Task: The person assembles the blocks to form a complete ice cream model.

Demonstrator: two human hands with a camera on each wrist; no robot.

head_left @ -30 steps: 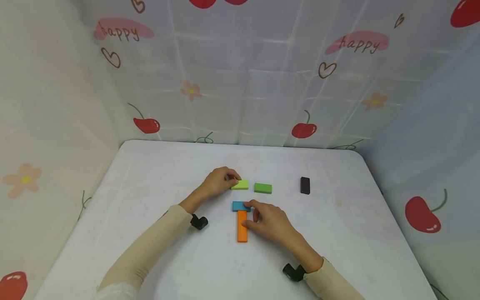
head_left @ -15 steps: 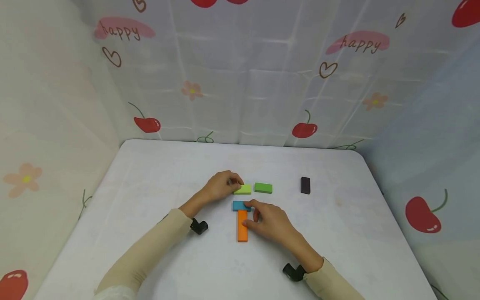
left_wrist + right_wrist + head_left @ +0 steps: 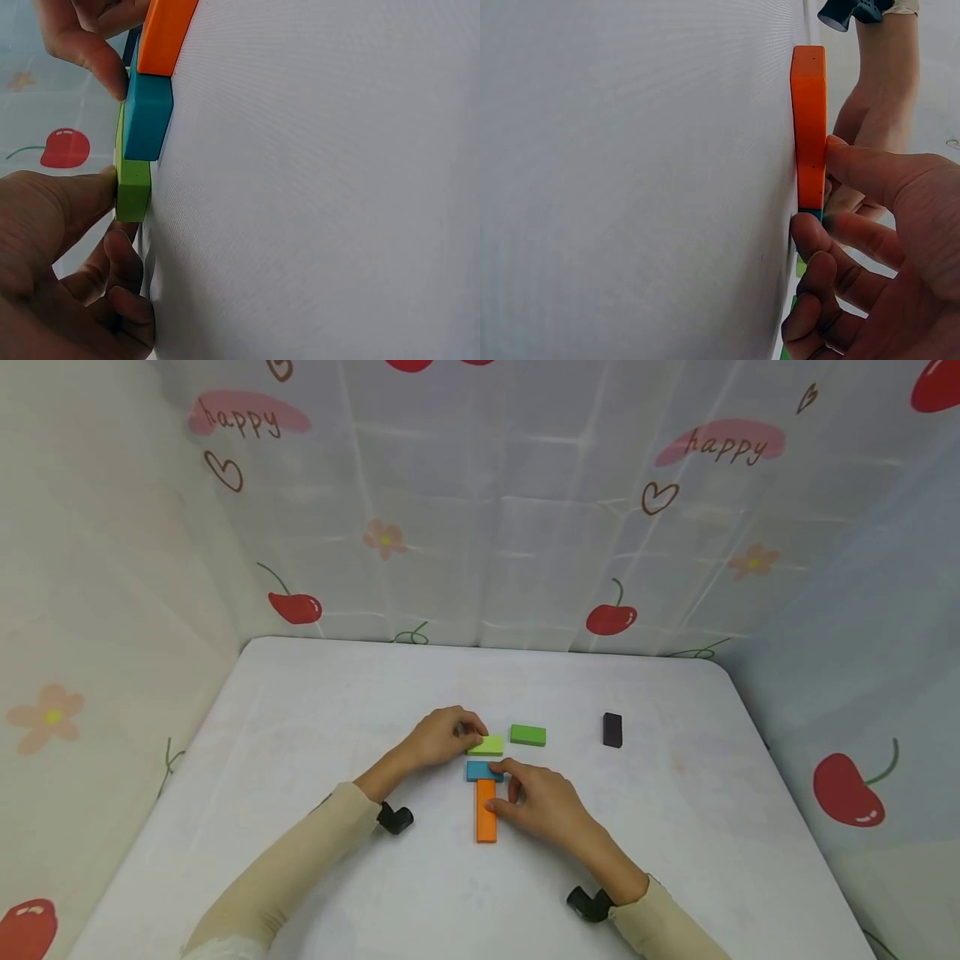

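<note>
My left hand (image 3: 444, 737) pinches a lime-green block (image 3: 490, 747) by its left end, thumb on the near side. This block lies just behind a blue block (image 3: 478, 771), and in the left wrist view the blue block (image 3: 147, 116) overlaps it. An orange block (image 3: 486, 818) runs toward me from the blue block's near side, the two forming a T. My right hand (image 3: 547, 802) rests on the T: thumb on the orange block (image 3: 810, 127), index finger on the blue block's right part. Its other fingers curl loosely beside the blocks, holding nothing.
A green block (image 3: 528, 736) lies behind and right of the lime-green one. Farther right stands a black block (image 3: 612, 730). All are on a white-covered table (image 3: 360, 893), with a patterned curtain (image 3: 487, 527) along its far edge and at both sides.
My left hand has slid the lime-green block toward me and slightly right, bringing it close behind the blue block. My right hand has stayed on the orange and blue blocks.
</note>
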